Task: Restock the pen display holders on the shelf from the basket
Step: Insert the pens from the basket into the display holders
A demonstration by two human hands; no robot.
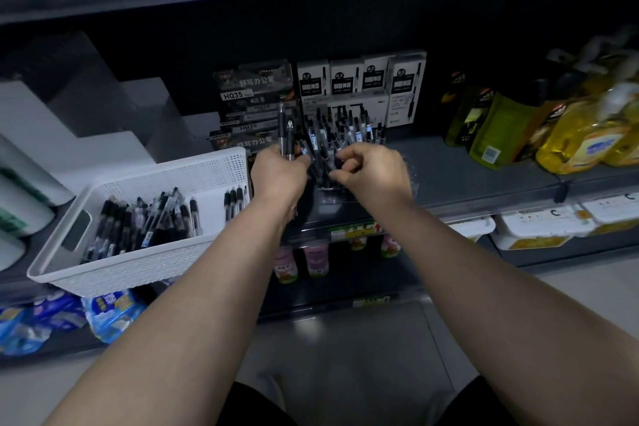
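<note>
Fingers [300, 160] of the left hand [278, 172] are clamping round two black pens [285, 135], which are standing upright above the fist, clip ends up. The right hand [372, 169] is hovering just beside it, its fingertips [340, 158] curling in towards the thumb over the packed pens; whether they are pinching one I cannot tell. Both hands are working at the clear pen display holder [332, 199], which is sitting at the front edge of the shelf [466, 176], with a crowd of black-and-clear pens [349, 131] leaning in it. A white perforated basket [145, 266] is resting at the front edge to the left, just beside the left wrist, and is carrying a loose heap of pens [148, 218]. Behind the holder, white pen boxes marked 0.5 [345, 78] are lining the back of the shelf, next to a stack of dark boxes marked HQ35 [252, 97]. Green pouches [498, 128] and yellow bottles [581, 142] are crowding the right end. Pink bottles [316, 259] are standing on the shelf below.
</note>
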